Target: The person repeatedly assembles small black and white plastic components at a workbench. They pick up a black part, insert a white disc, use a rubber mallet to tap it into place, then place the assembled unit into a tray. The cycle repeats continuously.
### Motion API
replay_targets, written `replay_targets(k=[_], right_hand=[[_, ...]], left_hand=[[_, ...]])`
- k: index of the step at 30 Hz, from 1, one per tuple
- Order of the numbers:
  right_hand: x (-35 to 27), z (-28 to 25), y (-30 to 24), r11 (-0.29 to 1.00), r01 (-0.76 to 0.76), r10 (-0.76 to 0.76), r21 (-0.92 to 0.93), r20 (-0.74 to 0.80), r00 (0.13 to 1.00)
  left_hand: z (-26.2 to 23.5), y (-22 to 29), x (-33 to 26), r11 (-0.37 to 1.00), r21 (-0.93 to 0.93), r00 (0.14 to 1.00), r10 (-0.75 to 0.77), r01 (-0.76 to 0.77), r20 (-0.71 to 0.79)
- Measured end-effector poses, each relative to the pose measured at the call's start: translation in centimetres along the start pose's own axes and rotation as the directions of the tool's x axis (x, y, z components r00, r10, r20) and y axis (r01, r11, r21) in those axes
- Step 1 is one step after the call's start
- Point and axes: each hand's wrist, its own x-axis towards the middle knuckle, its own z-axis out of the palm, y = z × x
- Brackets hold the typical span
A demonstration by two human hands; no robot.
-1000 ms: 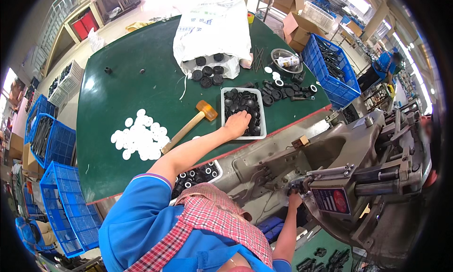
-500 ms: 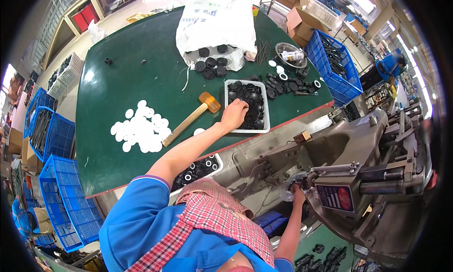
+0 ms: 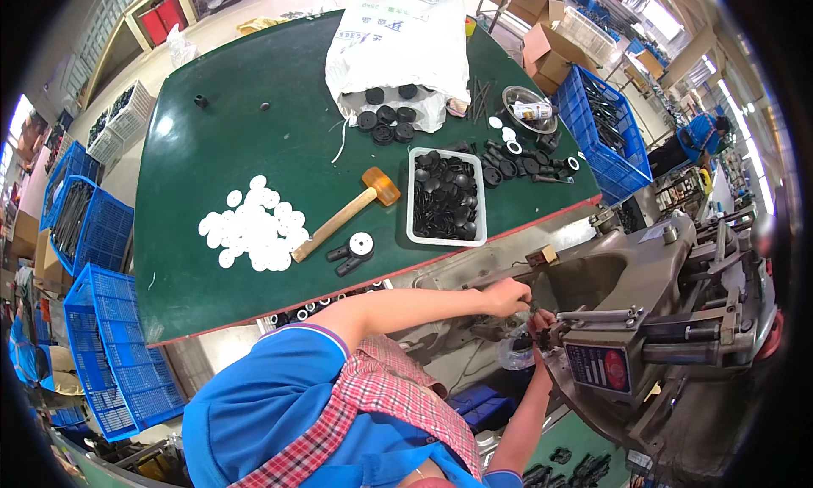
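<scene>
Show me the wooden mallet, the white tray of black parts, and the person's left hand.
wooden mallet (image 3: 380, 185), head view, on its amber head
white tray (image 3: 410, 202), head view, on its left rim
left hand (image 3: 506, 296), head view, on the back of the hand

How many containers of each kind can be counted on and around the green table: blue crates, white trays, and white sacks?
Blue crates: 4, namely one on the table's right end and three on the floor at the left
White tray of black parts: 1
White sack: 1
Total: 6
</scene>
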Motion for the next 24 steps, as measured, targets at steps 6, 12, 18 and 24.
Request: replay_targets(k=[6,12,18,24], right_hand=[[-0.2,0.5,0.0,0.976,0.161,-0.156,-0.143,0.047,0.987],[-3.6,3.9,-1.2,0.995,0.087,-0.09,0.04,0.089,0.992],[-1.7,0.8,1.0,0.989,0.095,-0.112,-0.114,-0.161,0.981],[-0.3,-4.7,7.3,0.872,-0.034,-0.215,-0.488,-0.445,0.869]], left_hand=[[1.9,1.5,0.7,0.999,-0.035,0.999,-0.019,0.021,0.033],[1.7,1.8,0.3,0.998,0.011,0.996,0.057,-0.058,0.069],[0.6,-0.1,-0.5,0.997,0.075,0.987,0.007,0.005,-0.159],[-6.1,-3.2,-1.3,0.806,-0.46,0.895,-0.442,0.372,-0.05]])
